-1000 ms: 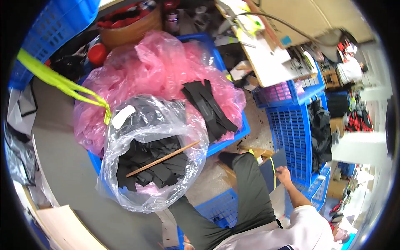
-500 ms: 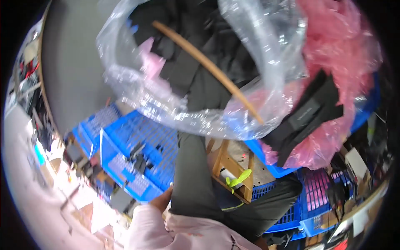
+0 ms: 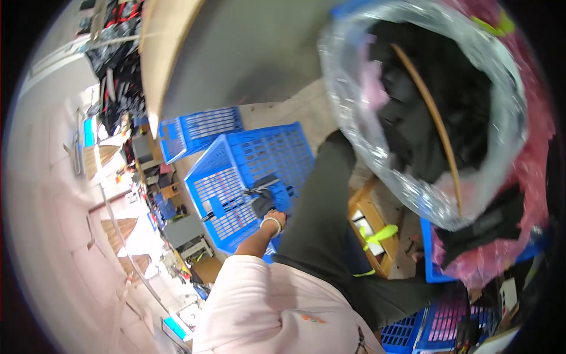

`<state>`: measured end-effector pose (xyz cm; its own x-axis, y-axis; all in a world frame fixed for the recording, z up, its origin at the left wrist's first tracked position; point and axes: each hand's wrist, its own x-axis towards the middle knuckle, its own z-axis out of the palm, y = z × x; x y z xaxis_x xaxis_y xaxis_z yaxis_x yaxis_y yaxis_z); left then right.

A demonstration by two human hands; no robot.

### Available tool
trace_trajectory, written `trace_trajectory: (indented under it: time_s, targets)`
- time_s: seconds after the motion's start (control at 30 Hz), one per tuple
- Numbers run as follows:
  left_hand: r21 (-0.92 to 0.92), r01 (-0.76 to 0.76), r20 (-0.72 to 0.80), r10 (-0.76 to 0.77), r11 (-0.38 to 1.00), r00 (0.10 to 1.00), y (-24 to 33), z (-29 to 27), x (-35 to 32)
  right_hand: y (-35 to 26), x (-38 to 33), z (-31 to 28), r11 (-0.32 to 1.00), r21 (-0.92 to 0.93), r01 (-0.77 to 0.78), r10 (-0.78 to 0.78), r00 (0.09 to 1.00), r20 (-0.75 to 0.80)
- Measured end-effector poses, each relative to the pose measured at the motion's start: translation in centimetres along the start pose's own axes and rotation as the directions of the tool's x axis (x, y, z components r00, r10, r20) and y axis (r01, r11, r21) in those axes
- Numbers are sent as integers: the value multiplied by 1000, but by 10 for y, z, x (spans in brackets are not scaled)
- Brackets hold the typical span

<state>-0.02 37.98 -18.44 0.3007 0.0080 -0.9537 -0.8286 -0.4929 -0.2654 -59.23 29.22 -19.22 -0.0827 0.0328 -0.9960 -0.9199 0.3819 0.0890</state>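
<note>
My left hand (image 3: 275,220), with a pale bangle at its wrist, reaches down to a blue slatted plastic crate (image 3: 268,144) left of my leg. Its fingers are curled against a black fabric piece (image 3: 263,204), and the fingertips are partly hidden. More dark strips lie around it in the crate. My right hand is out of the picture. To the right of my knee stands a clear plastic bag (image 3: 336,88), open at the top and filled with dark cloth (image 3: 424,147). A curved wooden stick (image 3: 436,115) lies across the bag's mouth.
A pink plastic bag (image 3: 539,159) with black cloth on it sits beyond the clear bag. A small wooden frame (image 3: 386,259) with a yellow-green strip (image 3: 380,235) is between my legs. A grey tabletop (image 3: 236,59) rises ahead; another blue crate (image 3: 212,125) stands below it.
My left hand has moved from beside my thigh forward to the black pieces in the crate. The view has swung left, so the bags now sit farther right.
</note>
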Motion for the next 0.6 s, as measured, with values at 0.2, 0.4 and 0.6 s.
trace_trajectory:
  time_s: [0.2, 0.4, 0.6]
  targets:
    - [365, -337, -9, 365, 868, 931, -147, 34, -54, -82, 9, 45, 996, -66, 63, -54, 990, 131]
    - [413, -276, 173, 223, 868, 959, -183, 67, -33, -111, 28, 62, 999, 28, 39, -41, 996, 77]
    - [-377, 222, 11, -235, 899, 972, -203, 15, 9, -175, 69, 102, 967, 232, 108, -108, 994, -16]
